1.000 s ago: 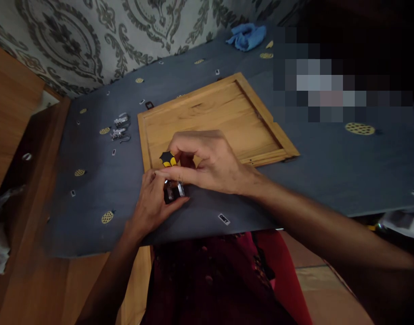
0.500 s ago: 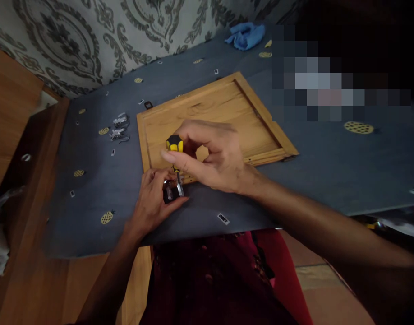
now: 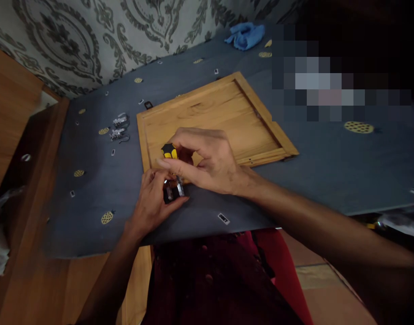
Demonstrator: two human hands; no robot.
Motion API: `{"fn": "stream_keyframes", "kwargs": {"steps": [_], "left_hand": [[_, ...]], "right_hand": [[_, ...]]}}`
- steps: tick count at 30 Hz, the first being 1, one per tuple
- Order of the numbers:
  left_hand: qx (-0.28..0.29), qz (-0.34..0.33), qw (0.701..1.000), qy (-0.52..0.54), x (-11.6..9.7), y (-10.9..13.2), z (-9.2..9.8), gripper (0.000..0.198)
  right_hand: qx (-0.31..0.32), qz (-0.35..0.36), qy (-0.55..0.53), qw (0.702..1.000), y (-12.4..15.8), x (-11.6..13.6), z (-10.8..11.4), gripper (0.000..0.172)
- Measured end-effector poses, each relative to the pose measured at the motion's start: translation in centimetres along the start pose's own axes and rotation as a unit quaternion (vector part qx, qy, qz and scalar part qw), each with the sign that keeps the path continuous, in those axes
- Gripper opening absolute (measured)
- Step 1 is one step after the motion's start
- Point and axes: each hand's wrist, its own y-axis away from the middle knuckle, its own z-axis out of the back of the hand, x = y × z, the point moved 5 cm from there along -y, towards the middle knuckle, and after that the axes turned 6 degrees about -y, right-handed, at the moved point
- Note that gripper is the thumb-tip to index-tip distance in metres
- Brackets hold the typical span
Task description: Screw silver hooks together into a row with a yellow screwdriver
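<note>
My right hand [image 3: 207, 158] is closed on the yellow and black handle of a screwdriver [image 3: 169, 151], which stands roughly upright over a shiny metal hinge [image 3: 180, 186]. Its tip is hidden behind my fingers and thumb. With fingers curled, my left hand [image 3: 151, 196] grips the hinge at the near edge of a framed wooden cabinet door [image 3: 207, 110]. The door lies flat on a blue-grey patterned cloth [image 3: 92, 198], its recessed side facing up. Both hands are close together at the door's near left corner.
Loose metal hinges [image 3: 119, 127] lie on the cloth left of the door. A blue rag [image 3: 246, 36] is crumpled near the patterned wall [image 3: 142, 27]. Wooden furniture [image 3: 14, 122] borders the left side. The cloth's front edge runs just before my body.
My right hand and the screwdriver have shifted slightly down and to the left, with the handle now lower over the hinge. My left hand and the door stay in place.
</note>
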Motion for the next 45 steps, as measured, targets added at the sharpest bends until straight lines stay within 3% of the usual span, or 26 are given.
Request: {"fn": "stream_keyframes", "kwargs": {"steps": [16, 22, 33, 45], "left_hand": [[-0.030, -0.021, 0.999, -0.017, 0.04, 0.17, -0.12, 0.055], [-0.027, -0.016, 0.999, -0.017, 0.01, 0.14, -0.08, 0.052], [-0.022, -0.008, 1.000, -0.010, 0.01, 0.12, -0.07, 0.049], [-0.023, -0.002, 1.000, -0.019, 0.26, 0.30, -0.21, 0.049]], "right_hand": [[0.023, 0.035, 0.035, 0.998, 0.25, 0.29, -0.29, 0.030], [0.015, 0.037, 0.022, 0.999, 0.20, 0.09, -0.28, 0.027], [0.073, 0.044, 0.011, 0.996, -0.23, 0.56, -0.11, 0.024], [0.077, 0.048, 0.013, 0.996, -0.11, 0.49, -0.26, 0.023]]}}
